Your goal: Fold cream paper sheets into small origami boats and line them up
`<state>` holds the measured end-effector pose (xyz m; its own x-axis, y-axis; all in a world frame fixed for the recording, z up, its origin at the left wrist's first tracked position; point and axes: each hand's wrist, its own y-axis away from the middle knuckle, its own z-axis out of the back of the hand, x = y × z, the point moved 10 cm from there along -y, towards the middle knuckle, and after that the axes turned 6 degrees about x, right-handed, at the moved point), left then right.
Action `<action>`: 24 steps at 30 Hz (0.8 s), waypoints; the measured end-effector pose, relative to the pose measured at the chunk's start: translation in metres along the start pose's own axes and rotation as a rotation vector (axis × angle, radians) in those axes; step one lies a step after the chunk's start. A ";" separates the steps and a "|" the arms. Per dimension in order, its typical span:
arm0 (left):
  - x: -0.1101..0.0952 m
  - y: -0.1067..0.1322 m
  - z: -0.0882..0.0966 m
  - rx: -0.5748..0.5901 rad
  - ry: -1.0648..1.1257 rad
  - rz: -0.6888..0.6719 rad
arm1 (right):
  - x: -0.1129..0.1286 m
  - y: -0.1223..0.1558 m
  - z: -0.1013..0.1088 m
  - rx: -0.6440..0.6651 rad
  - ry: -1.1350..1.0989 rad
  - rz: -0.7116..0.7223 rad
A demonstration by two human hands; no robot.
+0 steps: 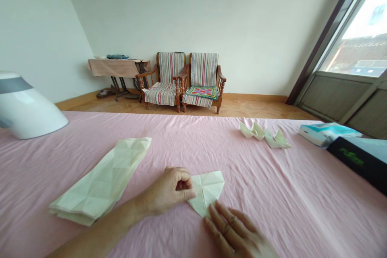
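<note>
A pale green piece of folded paper (208, 187) lies on the pink cloth in front of me, creased down its middle and narrowing to a point on the near side. My left hand (173, 189) pinches its left edge between thumb and curled fingers. Flat against its lower right edge rest the outstretched fingers of my right hand (232, 225). To the left is a stack of creased pale green paper sheets (105, 177). Two folded paper boats (276, 140) or similar shapes stand at the far right, close together.
A pink cloth (181, 137) covers the surface. A white rounded appliance (33, 109) stands at the far left. On the right lie a blue-and-white packet (329, 132) and a black box (356, 159). Two wooden chairs (204, 76) stand beyond the far edge.
</note>
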<state>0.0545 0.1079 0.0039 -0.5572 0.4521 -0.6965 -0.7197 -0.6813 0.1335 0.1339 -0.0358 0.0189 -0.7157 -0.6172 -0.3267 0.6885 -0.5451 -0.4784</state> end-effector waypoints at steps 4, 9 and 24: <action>0.001 -0.002 -0.001 -0.034 -0.027 0.020 | 0.002 0.000 -0.002 0.012 0.031 0.010; 0.000 -0.002 -0.001 -0.080 -0.070 0.047 | 0.002 0.000 0.000 -0.018 0.018 -0.010; -0.003 0.002 0.001 -0.184 -0.132 0.079 | 0.004 -0.002 -0.003 0.003 0.022 0.001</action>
<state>0.0545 0.1062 0.0068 -0.6671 0.4564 -0.5889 -0.5909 -0.8055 0.0451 0.1292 -0.0355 0.0157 -0.7178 -0.6048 -0.3450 0.6891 -0.5463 -0.4761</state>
